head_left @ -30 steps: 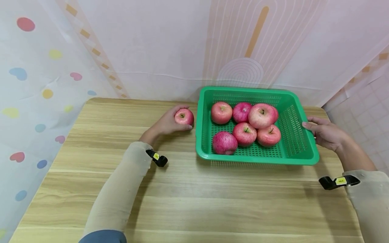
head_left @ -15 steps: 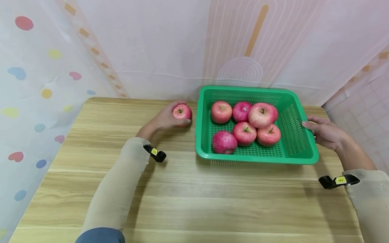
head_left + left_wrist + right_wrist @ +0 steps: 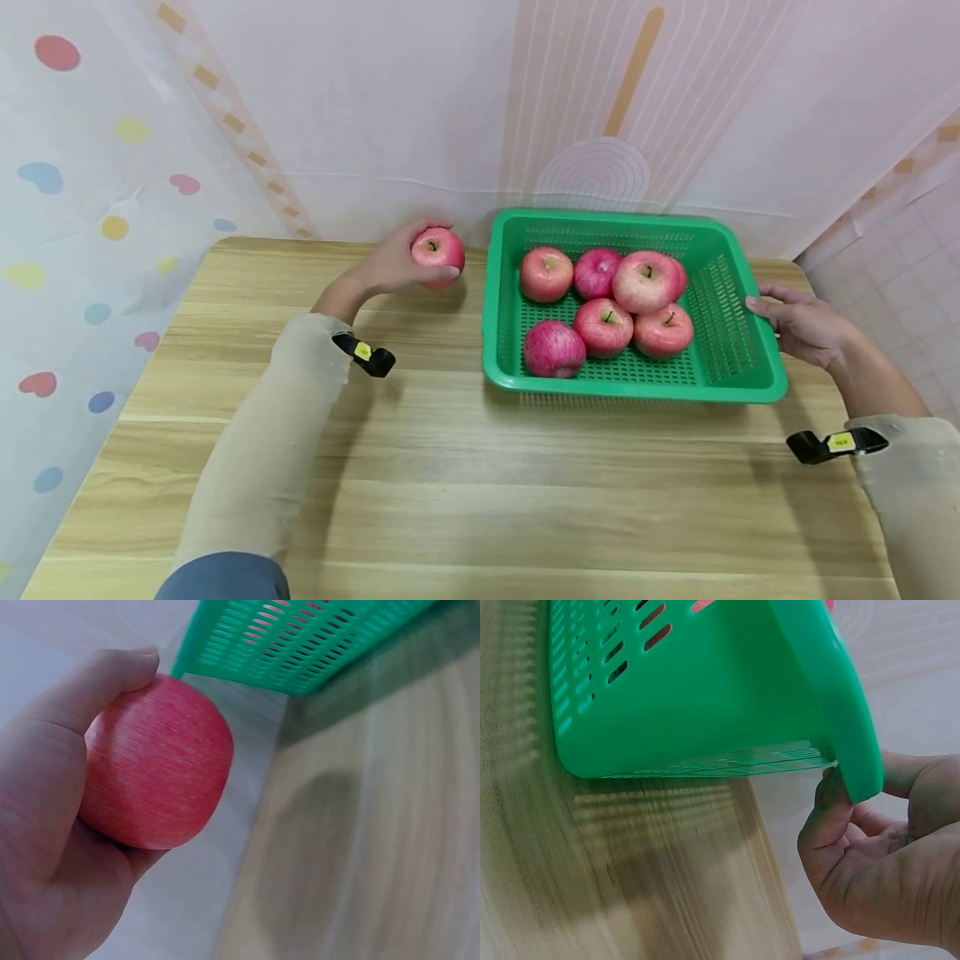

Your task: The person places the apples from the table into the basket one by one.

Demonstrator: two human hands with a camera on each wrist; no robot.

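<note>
A red apple (image 3: pixel 441 250) is gripped in my left hand (image 3: pixel 401 260), thumb on one side and fingers round the other, raised over the table left of the green basket (image 3: pixel 492 308). In the left wrist view the apple (image 3: pixel 161 765) fills the grasp, and its shadow falls apart from it on the wood. My right hand (image 3: pixel 810 329) pinches the basket's right rim, thumb on top and curled fingers beneath; the right wrist view shows the rim (image 3: pixel 862 765) between them. Inside the basket lie several apples, among them a darker one (image 3: pixel 554 348) at the front left and a pale one (image 3: pixel 647 283) resting on others.
The wooden table (image 3: pixel 480 500) spreads in front of the basket and to its left. Behind it hangs a pale patterned cloth (image 3: pixel 390 100). Each sleeve carries a black wrist camera, the left one (image 3: pixel 367 354) over the table and the right one (image 3: pixel 832 446) near the basket's front corner.
My left hand has lifted the apple off the table and moved it up and leftward, away from the basket. The right hand and the basket stay in place.
</note>
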